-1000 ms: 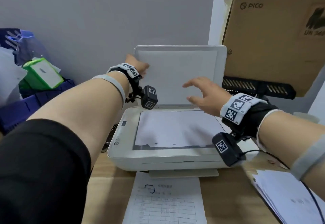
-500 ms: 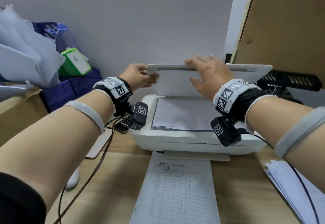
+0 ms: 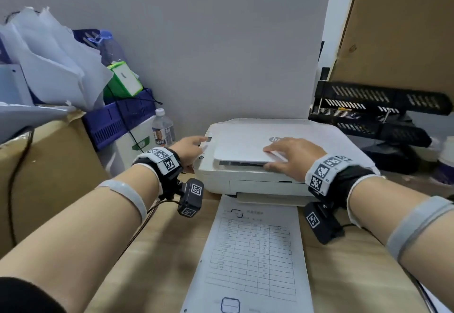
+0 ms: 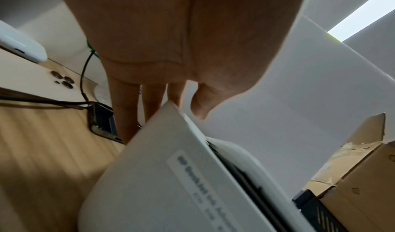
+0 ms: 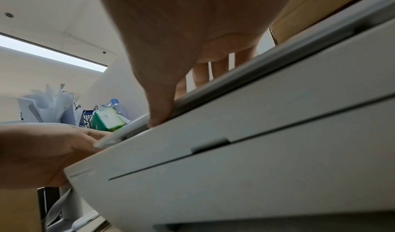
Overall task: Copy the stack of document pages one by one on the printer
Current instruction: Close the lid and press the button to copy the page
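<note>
Hands (image 3: 290, 157) flat on printer lid (image 3: 245, 150), spread apart, hiding the page beneath.

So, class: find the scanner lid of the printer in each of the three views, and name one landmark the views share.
Head: scanner lid centre, nearly shut, under the right hand.
Left wrist: lid right of centre, a rounded corner.
Right wrist: lid edge running diagonally.
Shared landmark: the printer body.

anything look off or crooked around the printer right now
Mostly tidy. The scanner lid is not quite flat: a dark gap shows under its front edge, where the right hand rests on it. Left of the printer, crumpled loose papers jut messily from the clutter. Nothing looks spilled or damaged.
</note>
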